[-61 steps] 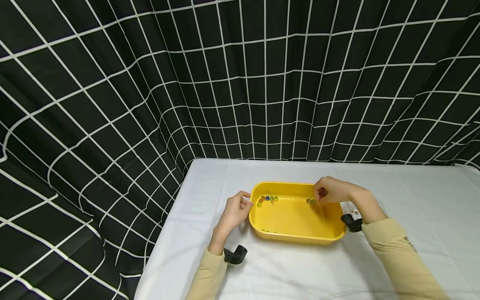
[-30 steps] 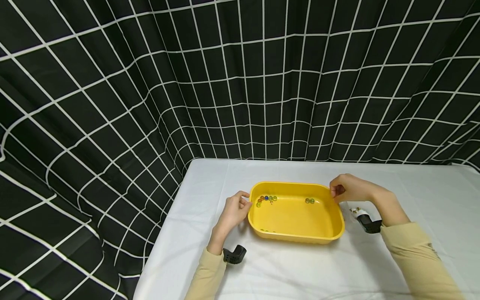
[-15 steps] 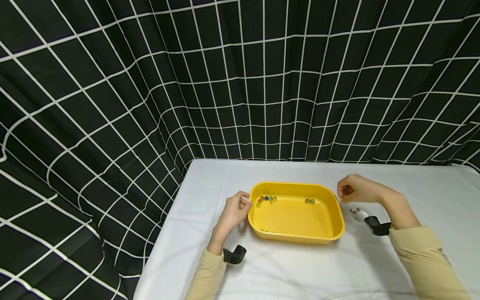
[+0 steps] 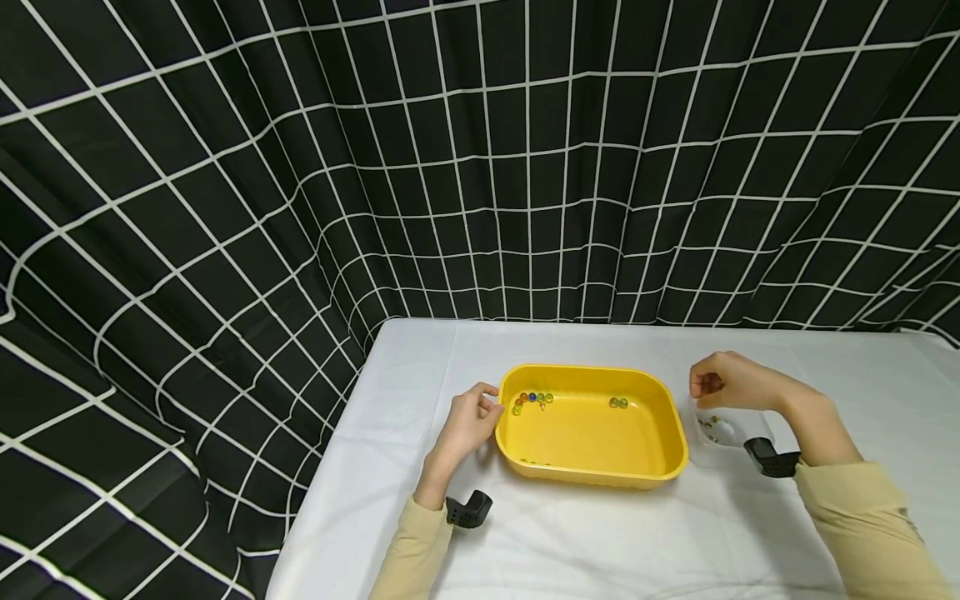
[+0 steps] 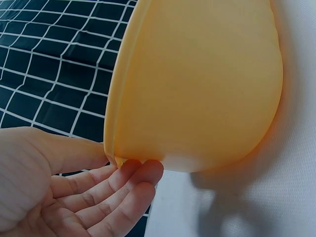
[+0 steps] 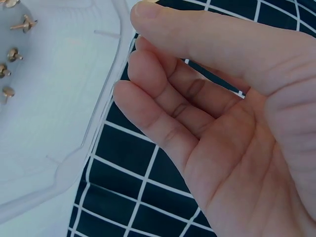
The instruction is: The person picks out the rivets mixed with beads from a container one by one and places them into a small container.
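In the head view, my left hand grips the left rim of a yellow plastic tub. Thumb inside and fingers beneath the rim show in the left wrist view. Glass marbles line the tub's back left, with a small brass push pin beside them. Two greenish marbles sit farther right. My right hand hovers over a clear plastic container with several brass push pins inside. Its thumb and forefinger are pinched together; a sliver of brass, seemingly a push pin, shows at their tips.
A white cloth covers the table. Behind and to the left hangs a black curtain with a white grid. More marbles peek over the tub's front wall. Black camera mounts sit at both wrists.
My right hand has moved from inside the tub rightward, past its rim, to above the clear container. The container and its pins are now less covered. My left hand has stayed on the tub.
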### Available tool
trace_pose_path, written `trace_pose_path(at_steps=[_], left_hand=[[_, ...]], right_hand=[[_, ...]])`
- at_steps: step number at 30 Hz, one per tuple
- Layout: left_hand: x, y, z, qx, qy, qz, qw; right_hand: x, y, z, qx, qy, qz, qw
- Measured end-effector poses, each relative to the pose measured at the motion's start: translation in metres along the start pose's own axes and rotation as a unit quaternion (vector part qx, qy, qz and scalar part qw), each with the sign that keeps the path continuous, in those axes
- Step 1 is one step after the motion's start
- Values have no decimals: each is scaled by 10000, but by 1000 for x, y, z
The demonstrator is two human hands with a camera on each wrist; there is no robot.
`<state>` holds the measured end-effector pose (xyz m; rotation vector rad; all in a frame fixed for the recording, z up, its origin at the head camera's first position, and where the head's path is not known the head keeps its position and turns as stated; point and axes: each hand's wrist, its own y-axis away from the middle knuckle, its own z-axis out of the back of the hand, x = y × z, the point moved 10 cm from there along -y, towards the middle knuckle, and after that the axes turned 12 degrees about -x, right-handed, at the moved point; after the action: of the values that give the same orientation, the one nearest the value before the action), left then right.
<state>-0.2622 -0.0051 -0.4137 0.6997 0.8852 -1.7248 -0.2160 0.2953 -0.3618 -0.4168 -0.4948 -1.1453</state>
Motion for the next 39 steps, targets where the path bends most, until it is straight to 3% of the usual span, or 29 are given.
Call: trace_pose_path(at_steps=[20, 39], left_hand=[[1, 0, 0, 18, -8, -14, 10000], [-1, 0, 1, -32, -7, -55, 10000]], right_hand=[[-15, 14, -4, 150, -142, -300, 9993], [-19, 20, -3, 129, -122, -184, 9997]])
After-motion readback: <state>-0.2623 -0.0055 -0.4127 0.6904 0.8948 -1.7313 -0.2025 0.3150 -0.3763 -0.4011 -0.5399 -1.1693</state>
